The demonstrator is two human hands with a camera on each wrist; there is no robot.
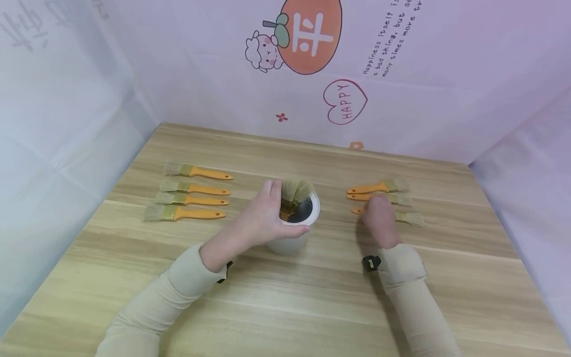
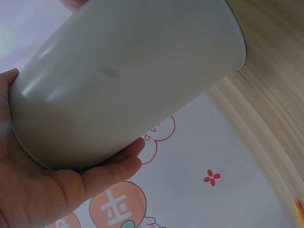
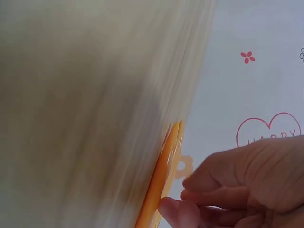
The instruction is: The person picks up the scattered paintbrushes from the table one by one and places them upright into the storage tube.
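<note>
Two hands, one cup, brushes on both sides

Two hands work over a wooden table (image 1: 285, 307). The left hand (image 1: 263, 218) is wrapped round a white cup (image 1: 292, 238): in the head view its thumb lies along the near rim and its fingers curl round the far side, and in the left wrist view the cup (image 2: 128, 71) fills the frame with the fingers (image 2: 109, 168) curled against its wall. Inside the cup, just past the fingertips, stand brushes in the cup (image 1: 295, 194), bristles up and orange handles down.

The right hand (image 1: 379, 220) lies palm down on the table, well apart from the cup. Its fingertips rest over the handles of the lower two of three brushes on the right (image 1: 397, 201), which lie in a row with bristles pointing away from the cup. In the right wrist view the fingers (image 3: 213, 194) are curled together, with a fingertip touching an orange handle (image 3: 164, 175); whether they actually pinch it cannot be told, as the close table edge is blurred and hides much of the view.

Beyond the back of the left hand, well apart from it, four brushes on the left (image 1: 192, 198) lie in a neat column, bristles pointing away from the cup. A pale printed backdrop (image 1: 343, 101) stands behind the table.
</note>
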